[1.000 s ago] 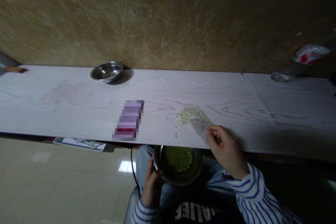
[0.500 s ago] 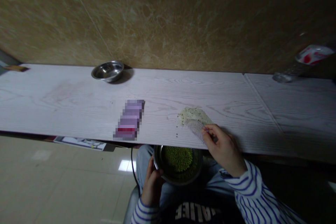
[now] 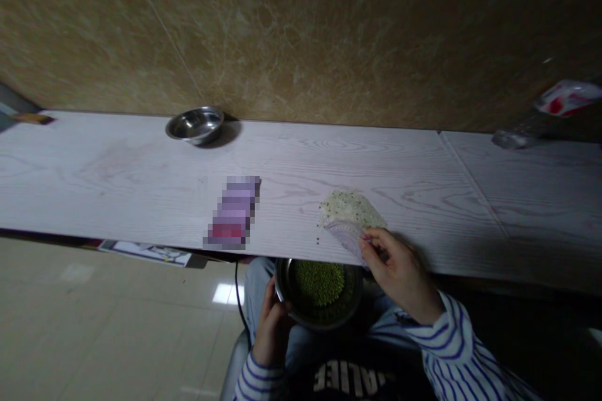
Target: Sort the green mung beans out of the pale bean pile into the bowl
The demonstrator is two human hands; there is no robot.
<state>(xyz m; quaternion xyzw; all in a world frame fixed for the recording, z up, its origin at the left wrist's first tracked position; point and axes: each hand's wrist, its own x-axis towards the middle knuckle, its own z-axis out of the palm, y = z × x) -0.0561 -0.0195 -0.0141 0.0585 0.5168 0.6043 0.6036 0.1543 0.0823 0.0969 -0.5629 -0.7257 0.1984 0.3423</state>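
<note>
My left hand (image 3: 273, 326) grips the rim of a metal bowl (image 3: 350, 316), held over my lap just below the counter's front edge. Small green beans (image 3: 320, 282), like mung beans, lie in the bowl. My right hand (image 3: 399, 269) pinches a thin, curved, pale-purple see-through sheet (image 3: 345, 235) by its right end; its exact kind is unclear. The sheet's curved edge touches the near side of a pile of whitish grains (image 3: 350, 207) with green beans mixed in. A few loose beans (image 3: 318, 240) sit left of the sheet.
Against the wall on the white wood-grain counter (image 3: 291, 156) stands a small metal bowl (image 3: 195, 126). A blurred-out purple rectangular object (image 3: 235, 210) lies left of the grains. At the far right is a clear plastic bottle (image 3: 527, 125). A dark cable (image 3: 237, 294) hangs below the counter.
My right hand has drawn the purple sheet slightly towards the counter's front edge, so more of the pile shows. My left hand and the bowl have hardly moved.
</note>
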